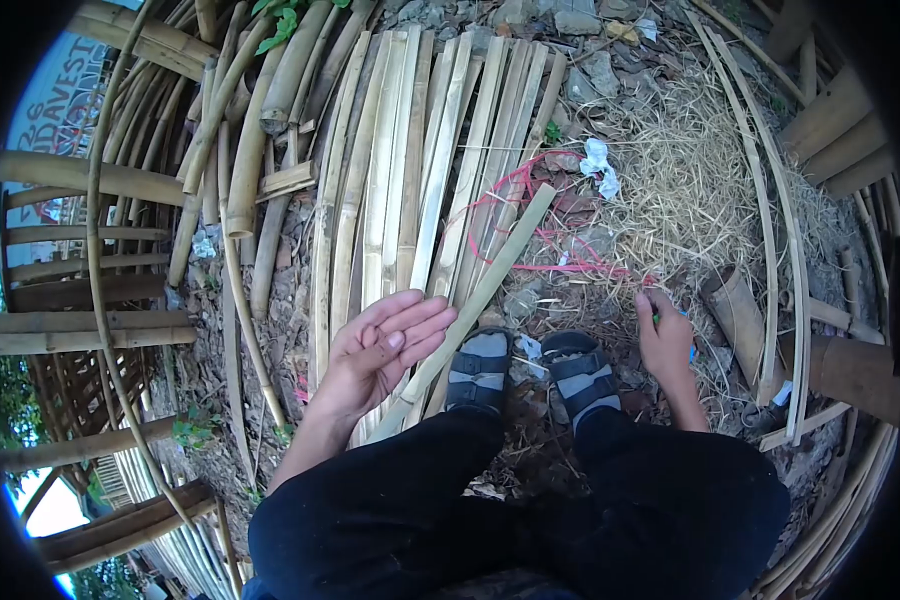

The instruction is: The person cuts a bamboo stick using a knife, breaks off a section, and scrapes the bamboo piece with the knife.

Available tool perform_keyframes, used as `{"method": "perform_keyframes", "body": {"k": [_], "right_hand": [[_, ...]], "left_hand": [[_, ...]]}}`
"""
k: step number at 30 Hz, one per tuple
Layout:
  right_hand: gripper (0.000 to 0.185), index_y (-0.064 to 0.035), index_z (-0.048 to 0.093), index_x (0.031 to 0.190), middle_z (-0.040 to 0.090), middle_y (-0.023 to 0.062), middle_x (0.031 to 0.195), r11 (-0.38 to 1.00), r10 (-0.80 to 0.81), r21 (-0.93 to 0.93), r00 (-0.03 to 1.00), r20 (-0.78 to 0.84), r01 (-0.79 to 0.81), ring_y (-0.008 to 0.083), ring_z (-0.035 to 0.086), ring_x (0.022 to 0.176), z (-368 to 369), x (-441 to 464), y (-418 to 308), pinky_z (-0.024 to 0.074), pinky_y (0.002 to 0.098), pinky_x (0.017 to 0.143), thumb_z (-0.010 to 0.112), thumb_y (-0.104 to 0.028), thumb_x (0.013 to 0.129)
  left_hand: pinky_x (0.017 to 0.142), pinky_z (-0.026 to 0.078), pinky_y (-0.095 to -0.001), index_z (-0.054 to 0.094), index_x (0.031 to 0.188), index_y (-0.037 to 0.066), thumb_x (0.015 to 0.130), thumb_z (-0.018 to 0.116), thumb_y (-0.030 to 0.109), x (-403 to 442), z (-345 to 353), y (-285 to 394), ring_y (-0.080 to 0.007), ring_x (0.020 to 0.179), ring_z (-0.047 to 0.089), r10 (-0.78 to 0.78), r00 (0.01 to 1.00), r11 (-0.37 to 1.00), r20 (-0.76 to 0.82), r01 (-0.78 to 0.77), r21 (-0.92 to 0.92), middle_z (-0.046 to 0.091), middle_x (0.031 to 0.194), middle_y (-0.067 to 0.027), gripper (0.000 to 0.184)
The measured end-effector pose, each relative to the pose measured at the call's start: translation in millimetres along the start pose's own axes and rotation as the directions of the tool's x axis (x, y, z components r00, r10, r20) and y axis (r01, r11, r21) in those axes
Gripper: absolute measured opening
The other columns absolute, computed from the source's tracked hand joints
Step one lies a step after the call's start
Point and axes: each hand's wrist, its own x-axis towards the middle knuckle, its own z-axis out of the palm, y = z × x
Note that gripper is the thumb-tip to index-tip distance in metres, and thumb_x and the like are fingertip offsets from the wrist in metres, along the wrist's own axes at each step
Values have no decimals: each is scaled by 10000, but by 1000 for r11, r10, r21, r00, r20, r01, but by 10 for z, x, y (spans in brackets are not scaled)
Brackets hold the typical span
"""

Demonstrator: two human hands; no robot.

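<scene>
My left hand (pixel 385 350) is turned palm up with its fingers stretched out, and nothing lies in it. Beside its fingertips a greenish bamboo strip (pixel 505 255) slants across the other strips; whether the hand touches it I cannot tell. Under and beyond it, pale split bamboo strips (pixel 385 180) lie side by side on the ground. My right hand (pixel 665 340) is closed in a pinch at the end of a tangled red plastic string (pixel 580 267). That string runs left over the ground and loops across the strips' right edge.
Bamboo poles (pixel 250 180) are piled at the left beside a bamboo frame (pixel 90 330). Dry straw (pixel 695 170) covers the ground at right, near long thin strips (pixel 770 220) and a thick bamboo piece (pixel 740 320). My sandalled feet (pixel 480 370) stand between my hands.
</scene>
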Motion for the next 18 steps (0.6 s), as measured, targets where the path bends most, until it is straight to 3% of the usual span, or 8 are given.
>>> {"method": "perform_keyframes", "body": {"k": [1, 5, 9, 11, 18], "right_hand": [[457, 15, 666, 980, 679, 261, 769, 1000, 3, 3, 1000, -5, -3, 465, 667, 738, 2, -6, 41, 493, 522, 668, 556, -425, 1034], [453, 22, 671, 955, 680, 244, 751, 1000, 17, -8, 999, 46, -16, 456, 671, 725, 80, -42, 139, 494, 517, 663, 576, -415, 1026], [442, 13, 675, 949, 679, 233, 739, 999, 44, -13, 994, 97, -43, 446, 676, 724, 103, -65, 95, 502, 507, 671, 584, -414, 1022], [441, 11, 671, 938, 679, 232, 738, 999, 53, -6, 991, 120, -52, 444, 678, 727, 120, -61, 66, 505, 506, 675, 585, -413, 1021], [443, 9, 634, 917, 655, 241, 708, 999, 33, -1, 982, 183, -33, 456, 662, 709, 177, -117, 58, 491, 522, 660, 577, -417, 1025]], "left_hand": [[1187, 424, -461, 346, 1494, -88, 1027, 492, -34, 79, 95, 6, -426, 1427, 444, -7, 992, 997, 129, 17, -75, 433, 1512, -331, 493], [1204, 388, -504, 352, 1488, -119, 971, 566, -61, 210, 337, -39, -467, 1436, 401, -76, 977, 982, 197, 107, -153, 421, 1511, -351, 562], [1206, 384, -503, 354, 1491, -114, 973, 556, -66, 235, 393, -64, -465, 1437, 401, -141, 969, 968, 204, 178, -177, 420, 1513, -349, 558], [1237, 331, -475, 321, 1529, -63, 1023, 513, -18, 252, 332, -66, -414, 1491, 342, -166, 946, 971, 279, 206, -120, 349, 1581, -312, 544], [1235, 337, -487, 342, 1518, -65, 1000, 532, -45, 270, 267, -94, -430, 1486, 342, -167, 946, 973, 278, 204, -109, 353, 1575, -318, 553]]}}
